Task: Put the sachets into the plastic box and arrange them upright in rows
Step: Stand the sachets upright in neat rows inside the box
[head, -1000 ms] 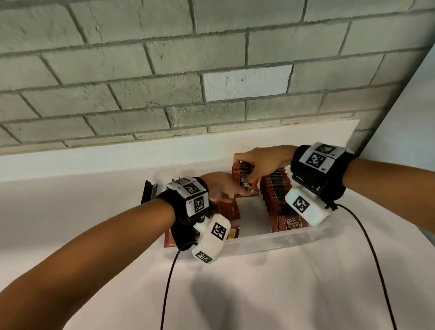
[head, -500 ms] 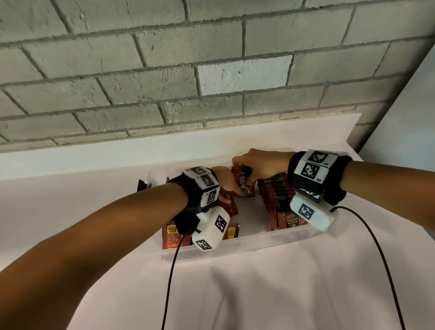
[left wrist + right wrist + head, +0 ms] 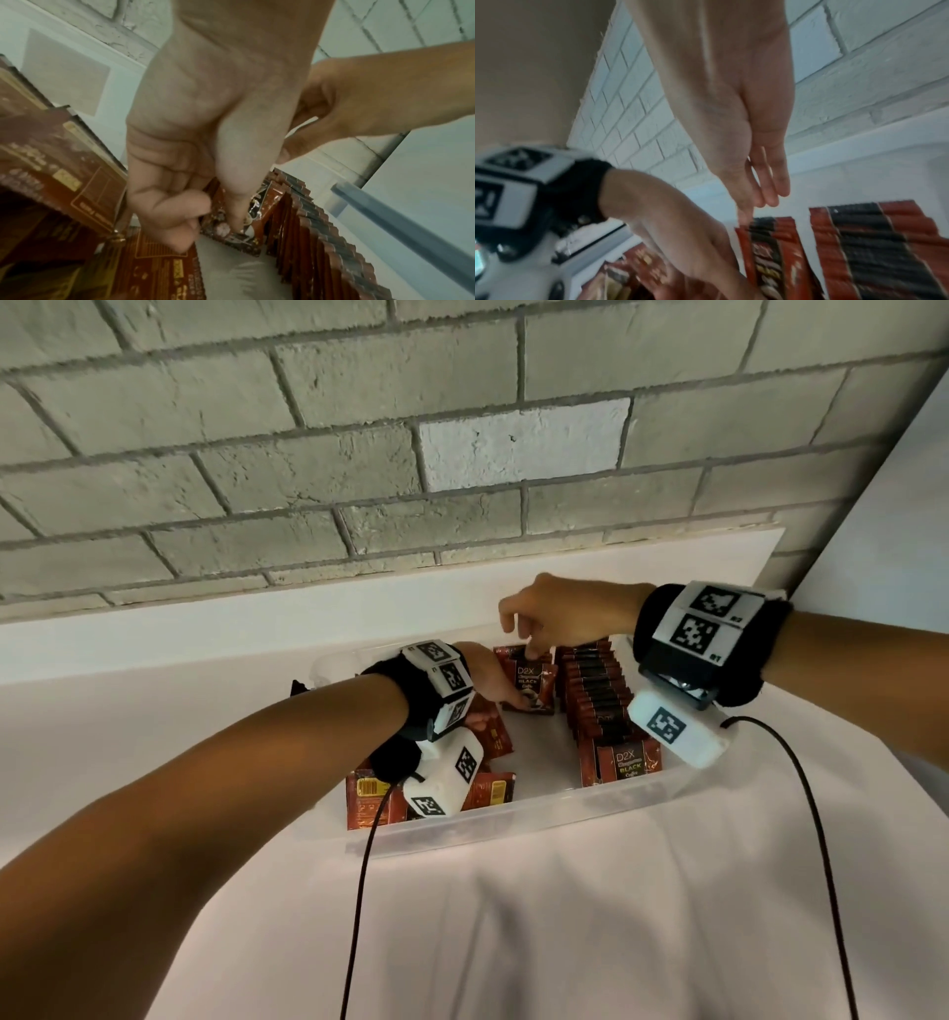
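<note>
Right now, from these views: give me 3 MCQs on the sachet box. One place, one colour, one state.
1. Where in the plastic box does the finished upright row stand?
A. the person's right side
B. the person's left side
C. outside the box

2. Main colour of the sachets?
A. blue
B. red-brown
C. green

3. What is the left hand doing?
A. hanging idle
B. lying flat on the cloth
C. holding the standing sachet

Key: 1 A, the row runs along the right wall. 2 B, the packs are red-brown with black bands. 3 C, left wrist view shows fingers curled on it.
</note>
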The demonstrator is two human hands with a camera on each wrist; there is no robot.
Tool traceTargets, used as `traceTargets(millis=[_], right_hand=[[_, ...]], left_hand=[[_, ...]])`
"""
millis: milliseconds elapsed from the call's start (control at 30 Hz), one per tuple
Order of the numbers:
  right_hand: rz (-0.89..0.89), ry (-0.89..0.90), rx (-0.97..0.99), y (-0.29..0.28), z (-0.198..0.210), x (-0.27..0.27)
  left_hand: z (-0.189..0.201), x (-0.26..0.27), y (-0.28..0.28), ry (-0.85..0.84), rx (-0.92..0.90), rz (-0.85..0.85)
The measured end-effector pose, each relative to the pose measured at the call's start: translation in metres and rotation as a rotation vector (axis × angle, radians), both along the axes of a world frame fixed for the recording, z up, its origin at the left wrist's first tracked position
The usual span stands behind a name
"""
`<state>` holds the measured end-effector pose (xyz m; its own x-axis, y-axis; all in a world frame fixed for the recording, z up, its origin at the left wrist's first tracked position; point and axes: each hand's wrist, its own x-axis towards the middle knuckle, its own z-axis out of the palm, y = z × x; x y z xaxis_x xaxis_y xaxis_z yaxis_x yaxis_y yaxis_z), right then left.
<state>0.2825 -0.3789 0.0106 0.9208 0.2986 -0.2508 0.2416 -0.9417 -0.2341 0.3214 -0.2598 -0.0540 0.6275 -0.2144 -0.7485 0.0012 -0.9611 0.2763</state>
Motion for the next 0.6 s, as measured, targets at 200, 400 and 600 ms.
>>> traceTargets(millis=[200, 400, 600], right_hand=[[0.077, 0.308, -0.259, -0.007, 0.009, -0.009], [0.23, 0.444, -0.575, 0.007, -0.01, -0.022], [0.253, 0.391, -0.714, 0.007, -0.005, -0.022]], left_hand=[[0.007, 0.006, 0.009, -0.03, -0.122, -0.026], [0.026, 0.003, 0.028, -0.188, -0.098, -0.528], [0.024, 0.009, 0.029, -0.25, -0.08, -1.013]])
